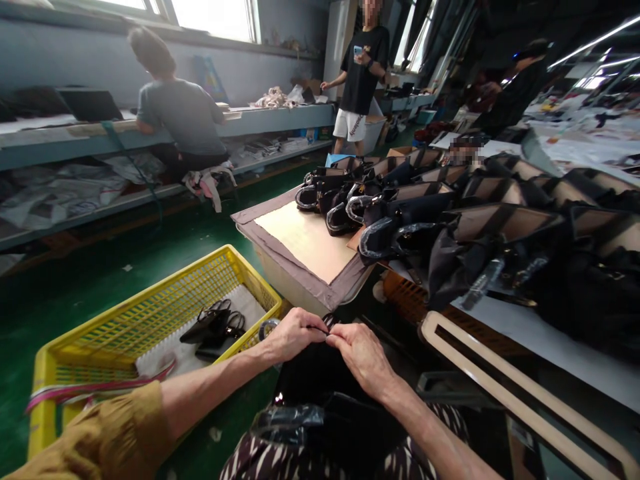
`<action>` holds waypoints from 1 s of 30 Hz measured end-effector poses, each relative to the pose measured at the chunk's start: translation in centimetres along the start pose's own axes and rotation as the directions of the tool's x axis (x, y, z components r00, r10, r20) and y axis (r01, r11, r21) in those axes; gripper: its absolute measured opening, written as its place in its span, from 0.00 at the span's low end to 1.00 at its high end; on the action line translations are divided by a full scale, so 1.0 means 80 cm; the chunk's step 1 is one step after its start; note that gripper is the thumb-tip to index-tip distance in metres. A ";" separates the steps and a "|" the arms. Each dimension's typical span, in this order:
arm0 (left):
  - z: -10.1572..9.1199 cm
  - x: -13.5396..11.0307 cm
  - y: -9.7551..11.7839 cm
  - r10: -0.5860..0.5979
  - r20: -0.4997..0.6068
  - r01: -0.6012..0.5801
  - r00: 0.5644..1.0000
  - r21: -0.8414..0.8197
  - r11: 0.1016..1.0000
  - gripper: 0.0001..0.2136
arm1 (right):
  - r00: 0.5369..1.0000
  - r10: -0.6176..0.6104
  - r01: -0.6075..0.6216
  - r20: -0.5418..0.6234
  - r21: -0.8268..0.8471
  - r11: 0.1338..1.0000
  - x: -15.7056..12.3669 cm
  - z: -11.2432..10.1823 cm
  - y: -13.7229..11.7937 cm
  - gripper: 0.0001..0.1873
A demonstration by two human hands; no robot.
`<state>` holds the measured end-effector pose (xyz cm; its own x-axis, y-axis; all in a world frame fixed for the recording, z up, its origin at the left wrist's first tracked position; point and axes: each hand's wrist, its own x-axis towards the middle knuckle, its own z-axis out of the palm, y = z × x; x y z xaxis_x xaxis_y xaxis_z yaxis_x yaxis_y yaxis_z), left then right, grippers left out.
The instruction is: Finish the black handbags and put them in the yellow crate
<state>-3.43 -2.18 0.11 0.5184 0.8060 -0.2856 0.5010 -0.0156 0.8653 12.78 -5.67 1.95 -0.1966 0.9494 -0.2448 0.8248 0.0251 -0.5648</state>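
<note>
- Yellow basket (150, 300) at 9 o'clock from the hands; small black bags (207, 325) in it on a white sheet (249, 300), pink strip (115, 385) across the near end.
- Person in grey shirt (183, 117) at 11 o'clock, back turned, seated at a long desk (280, 120) by the wall.
- Left hand (295, 335): fingers closed, thumb and fingertips pinching a thin dark strip (319, 329).
- Container with mauve cloth (345, 287) over its top at 12 o'clock; pale board (295, 233) lies on the cloth.
- Black bag (310, 373) in the lap at 6 o'clock, just below both hands; clear plastic (290, 420) near its lower end.
- Right hand (363, 357): also closed, thumb and finger pinching the same strip, just beside left hand.
- Person in black T-shirt (367, 67) stands far off near 12 o'clock, holding a phone (358, 53).
- Many dark bags (440, 267) crowded at 2 o'clock, several open with beige insides, handles plastic-wrapped.
- Pale slotted frame (500, 365) between 3 and 4 o'clock.
</note>
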 end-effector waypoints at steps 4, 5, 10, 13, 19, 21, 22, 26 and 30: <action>-0.018 -0.002 -0.001 0.111 0.148 -0.109 0.983 -0.016 0.994 0.15 | 1.000 0.005 -0.005 0.001 0.018 1.000 -0.002 -0.002 0.001 0.14; -0.023 -0.004 -0.001 0.121 0.159 -0.120 0.980 -0.014 0.993 0.18 | 1.000 0.010 -0.010 0.002 0.021 1.000 -0.002 -0.004 0.001 0.14; -0.036 -0.013 -0.008 0.014 0.136 -0.023 0.991 0.063 0.998 0.13 | 0.999 0.017 -0.018 0.033 0.017 1.000 -0.004 -0.008 -0.001 0.15; -0.029 -0.013 -0.012 0.023 0.081 -0.030 0.996 0.087 0.996 0.12 | 1.000 -0.015 0.015 0.025 -0.021 1.000 -0.003 -0.005 -0.003 0.15; -0.016 -0.017 -0.002 0.020 0.006 -0.020 1.000 0.111 0.994 0.12 | 0.999 -0.050 0.052 0.022 -0.096 0.994 -0.002 -0.004 -0.006 0.15; -0.017 -0.021 0.000 0.031 -0.011 -0.030 0.999 0.115 0.993 0.12 | 0.998 -0.044 0.047 0.041 -0.077 0.996 -0.007 -0.012 0.006 0.15; -0.019 -0.024 0.000 0.034 -0.020 -0.032 0.999 0.114 0.993 0.12 | 0.998 -0.030 0.033 0.050 -0.070 0.997 -0.011 -0.018 0.015 0.16; -0.024 -0.025 -0.005 0.028 -0.003 -0.027 1.000 0.078 0.997 0.11 | 0.993 0.071 -0.068 0.095 -0.028 0.997 -0.039 -0.036 0.062 0.18; -0.019 -0.019 -0.007 0.033 0.020 -0.034 0.999 0.048 0.998 0.10 | 0.989 0.138 -0.136 0.059 -0.031 0.990 -0.059 -0.038 0.080 0.17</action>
<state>-5.53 -2.47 0.70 0.5486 0.7929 -0.2652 0.5161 -0.0716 0.8535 20.61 -9.04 1.91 -0.1116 0.9238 -0.3663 0.8597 -0.0951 -0.5018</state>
